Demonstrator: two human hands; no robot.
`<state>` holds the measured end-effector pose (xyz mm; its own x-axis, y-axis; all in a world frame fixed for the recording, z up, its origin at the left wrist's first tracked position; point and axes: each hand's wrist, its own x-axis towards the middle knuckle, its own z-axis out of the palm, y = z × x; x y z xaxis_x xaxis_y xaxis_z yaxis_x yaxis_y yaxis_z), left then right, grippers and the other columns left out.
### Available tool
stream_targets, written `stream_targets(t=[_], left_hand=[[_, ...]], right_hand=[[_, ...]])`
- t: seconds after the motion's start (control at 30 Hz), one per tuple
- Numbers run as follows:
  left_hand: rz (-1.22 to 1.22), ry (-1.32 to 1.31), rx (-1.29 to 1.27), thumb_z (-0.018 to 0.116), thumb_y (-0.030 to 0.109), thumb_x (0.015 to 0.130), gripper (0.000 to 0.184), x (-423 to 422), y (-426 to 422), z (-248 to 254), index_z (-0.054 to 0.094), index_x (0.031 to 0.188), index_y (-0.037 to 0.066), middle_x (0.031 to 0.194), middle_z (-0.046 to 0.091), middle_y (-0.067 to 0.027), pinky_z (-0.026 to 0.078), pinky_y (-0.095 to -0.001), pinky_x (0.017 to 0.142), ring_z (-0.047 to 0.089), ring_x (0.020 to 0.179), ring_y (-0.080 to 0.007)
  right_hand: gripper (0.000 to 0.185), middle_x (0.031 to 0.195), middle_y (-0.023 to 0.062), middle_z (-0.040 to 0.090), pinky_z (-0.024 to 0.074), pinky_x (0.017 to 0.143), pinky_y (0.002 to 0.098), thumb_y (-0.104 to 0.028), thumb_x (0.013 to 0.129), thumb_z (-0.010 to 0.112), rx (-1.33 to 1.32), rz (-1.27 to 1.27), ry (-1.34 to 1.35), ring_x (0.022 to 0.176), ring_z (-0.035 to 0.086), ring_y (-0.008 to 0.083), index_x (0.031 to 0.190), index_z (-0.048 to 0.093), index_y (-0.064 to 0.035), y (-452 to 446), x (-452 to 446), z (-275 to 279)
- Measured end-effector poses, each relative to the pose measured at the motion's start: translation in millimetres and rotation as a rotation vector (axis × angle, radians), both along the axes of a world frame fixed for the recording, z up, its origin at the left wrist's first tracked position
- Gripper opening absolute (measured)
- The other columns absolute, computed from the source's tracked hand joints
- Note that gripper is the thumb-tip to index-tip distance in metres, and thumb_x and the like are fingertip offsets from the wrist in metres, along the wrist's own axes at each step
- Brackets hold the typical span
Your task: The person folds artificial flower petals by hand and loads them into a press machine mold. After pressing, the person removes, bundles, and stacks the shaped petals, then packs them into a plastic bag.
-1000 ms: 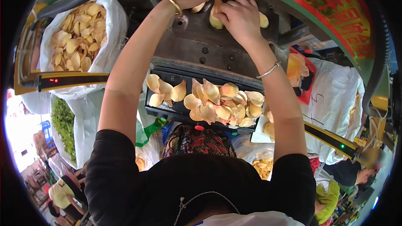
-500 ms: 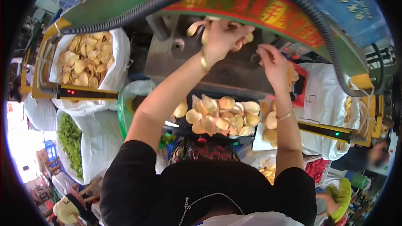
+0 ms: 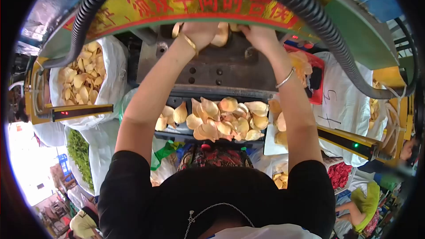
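Dark metal plate (image 3: 241, 73) under a green guard (image 3: 358, 35), white sack (image 3: 116, 73) off to the side, and the person's left hand (image 3: 201, 33) and right hand (image 3: 261, 37) sit near its far edge with 1 pale piece (image 3: 221, 35) lying between them. Guard hides most of the fingers, so can't tell how open they are or if they're gripping anything. Seems like the step is arranging pieces on the plate, and the next move probably calls for careful finger placement.

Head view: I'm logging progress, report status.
Left hand and right hand over metal plate, both partly hidden. Petal-shaped piece between them. Sign blocks the view above.
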<state>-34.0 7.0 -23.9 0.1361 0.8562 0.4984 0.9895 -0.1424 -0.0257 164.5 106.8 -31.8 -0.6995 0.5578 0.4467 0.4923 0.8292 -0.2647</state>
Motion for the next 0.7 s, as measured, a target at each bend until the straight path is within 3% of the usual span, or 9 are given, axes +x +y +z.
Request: stream_targets(t=[0.03,0.13,0.3,0.4,0.53,0.7], left_hand=[[0.007,-0.010,-0.020,0.071,0.030,0.074,0.043,2.2,-5.9,-3.1,0.062,0.111,0.010,0.106,0.064,-0.0123,0.044,-0.0419,0.089,0.059,0.104,-0.0283],[-0.027,-0.509,-0.296,0.075,0.032,0.069,0.053,-2.7,-2.5,16.1,0.060,0.115,0.009,0.110,0.063,-0.0122,0.044,-0.0442,0.091,0.057,0.107,-0.0312],[0.069,-0.483,-0.350,0.075,0.036,0.068,0.060,19.5,-12.6,33.2,0.057,0.119,0.009,0.115,0.061,-0.0115,0.043,-0.0443,0.092,0.056,0.110,-0.0320],[0.100,-0.125,-0.221,0.077,0.041,0.067,0.064,31.4,-8.3,22.6,0.057,0.119,0.011,0.116,0.060,-0.0107,0.043,-0.0431,0.092,0.055,0.110,-0.0309],[0.199,-0.089,-0.051,0.077,0.043,0.065,0.067,40.6,-15.3,16.5,0.056,0.121,0.012,0.119,0.059,-0.0105,0.044,-0.0429,0.092,0.055,0.111,-0.0293],[0.184,-0.201,-0.098,0.077,0.041,0.065,0.065,39.1,-25.5,22.9,0.057,0.121,0.013,0.118,0.059,-0.0108,0.044,-0.0435,0.091,0.055,0.111,-0.0290]], right_hand=[[0.028,0.102,0.0163,0.065,0.0479,0.082,0.0392,-0.019,0.085,0.064,-0.020,0.007,-0.010,0.096,0.062,0.0330,0.108,0.062,-0.0044,-3.0,2.5,-7.1],[0.028,0.107,0.0178,0.063,0.0459,0.085,0.0420,-0.020,0.087,0.061,-0.014,0.012,0.039,0.101,0.058,0.0363,0.110,0.061,-0.0044,8.1,1.0,-7.1],[0.027,0.104,0.0177,0.063,0.0463,0.084,0.0419,-0.019,0.087,0.061,-0.134,-0.027,0.131,0.099,0.059,0.0363,0.109,0.061,-0.0043,0.8,4.4,-12.7],[0.025,0.103,0.0180,0.063,0.0464,0.083,0.0416,-0.018,0.087,0.061,-0.082,0.003,0.007,0.097,0.059,0.0364,0.108,0.062,-0.0043,0.0,-0.1,-7.4],[0.023,0.101,0.0171,0.064,0.0470,0.081,0.0421,-0.017,0.087,0.061,-0.024,0.002,0.187,0.094,0.060,0.0360,0.107,0.063,-0.0051,0.8,-0.1,-17.7],[0.022,0.099,0.0165,0.064,0.0474,0.078,0.0429,-0.017,0.086,0.061,-0.036,0.010,0.221,0.091,0.061,0.0355,0.106,0.063,-0.0065,-9.9,7.1,-13.4]])
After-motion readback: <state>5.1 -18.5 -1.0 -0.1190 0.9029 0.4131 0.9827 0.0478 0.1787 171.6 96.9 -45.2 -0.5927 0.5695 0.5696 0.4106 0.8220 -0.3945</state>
